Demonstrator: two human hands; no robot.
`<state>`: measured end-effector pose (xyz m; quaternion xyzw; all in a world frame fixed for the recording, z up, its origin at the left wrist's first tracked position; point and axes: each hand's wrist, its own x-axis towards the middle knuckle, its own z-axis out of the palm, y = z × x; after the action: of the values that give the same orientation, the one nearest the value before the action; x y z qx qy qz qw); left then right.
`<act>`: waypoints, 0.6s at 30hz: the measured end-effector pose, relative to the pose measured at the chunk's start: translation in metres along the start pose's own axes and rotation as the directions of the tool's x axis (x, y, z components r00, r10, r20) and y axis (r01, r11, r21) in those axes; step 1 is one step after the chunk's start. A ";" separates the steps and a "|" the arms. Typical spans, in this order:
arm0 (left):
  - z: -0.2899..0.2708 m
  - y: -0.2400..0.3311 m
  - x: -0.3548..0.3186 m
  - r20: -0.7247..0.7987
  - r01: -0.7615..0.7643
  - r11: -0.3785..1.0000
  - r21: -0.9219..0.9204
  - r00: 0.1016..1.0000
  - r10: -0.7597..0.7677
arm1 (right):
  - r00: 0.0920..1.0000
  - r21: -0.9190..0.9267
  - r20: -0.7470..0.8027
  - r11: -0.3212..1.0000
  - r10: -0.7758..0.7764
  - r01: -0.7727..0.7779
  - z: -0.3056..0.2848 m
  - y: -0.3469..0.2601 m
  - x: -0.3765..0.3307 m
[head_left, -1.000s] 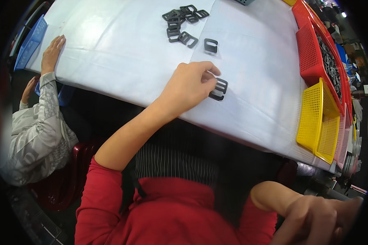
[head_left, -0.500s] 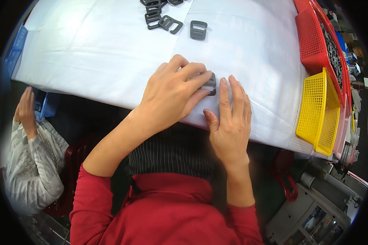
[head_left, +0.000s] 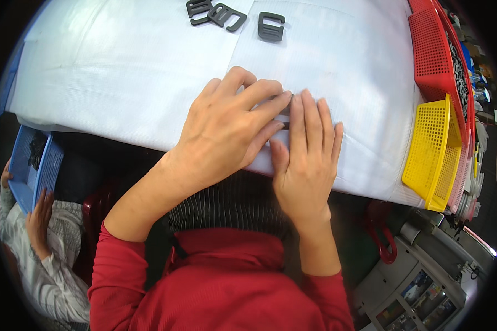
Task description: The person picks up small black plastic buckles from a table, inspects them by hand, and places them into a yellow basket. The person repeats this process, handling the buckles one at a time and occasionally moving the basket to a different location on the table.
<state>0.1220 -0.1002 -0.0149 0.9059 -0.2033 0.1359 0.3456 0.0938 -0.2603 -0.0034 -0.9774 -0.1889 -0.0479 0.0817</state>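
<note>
On the white cloth in front of me lies a dark plastic buckle (head_left: 286, 126), mostly hidden by my fingers. My left hand (head_left: 226, 121) pinches its left side between thumb and bent fingers. Lying over its right side are the outstretched fingers of my right hand (head_left: 309, 149), flat and held nearly together, the thumb apart. Farther up the cloth a loose black buckle (head_left: 271, 26) sits by itself, its open-ended hook edge facing away from me. To its left, another buckle (head_left: 227, 16) overlaps a further one (head_left: 199, 8) near the top of the picture.
A yellow basket (head_left: 429, 149) and a red basket (head_left: 428, 52) holding dark pieces stand along the table's right side. At the lower left another person's hand (head_left: 38, 220) supports a blue basket (head_left: 52, 171) with something black inside. A grey cabinet (head_left: 386, 265) is at the lower right.
My right hand has moved left and covers more of the buckle. The other person's blue basket has come up into view beside the table. My view has shifted slightly.
</note>
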 end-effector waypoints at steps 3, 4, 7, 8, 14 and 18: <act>-0.002 0.001 -0.002 0.010 0.004 1.000 0.012 1.000 -0.004 | 1.000 0.015 -0.014 1.000 0.001 -0.001 0.004 0.001 0.003; -0.002 0.002 -0.003 0.011 0.006 1.000 0.015 1.000 -0.006 | 1.000 0.009 0.010 1.000 0.004 -0.004 0.002 0.000 -0.004; -0.002 0.003 -0.003 0.020 0.002 1.000 0.017 1.000 -0.003 | 0.998 -0.032 0.061 0.999 0.000 0.001 -0.008 -0.003 -0.028; -0.002 0.003 -0.004 0.020 -0.001 1.000 0.017 1.000 0.001 | 0.999 -0.027 0.052 1.000 0.001 0.000 -0.008 -0.003 -0.028; -0.003 0.004 -0.004 0.017 -0.011 1.000 0.028 1.000 0.011 | 0.999 0.013 -0.034 1.000 0.005 -0.005 0.002 0.003 0.000; -0.004 0.007 -0.005 0.013 -0.008 0.999 0.039 1.000 0.007 | 1.000 0.008 0.018 1.000 -0.006 0.006 -0.006 0.000 -0.021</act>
<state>0.1140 -0.1010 -0.0103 0.9125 -0.2062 0.1355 0.3263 0.0739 -0.2687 0.0000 -0.9769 -0.1926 -0.0388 0.0837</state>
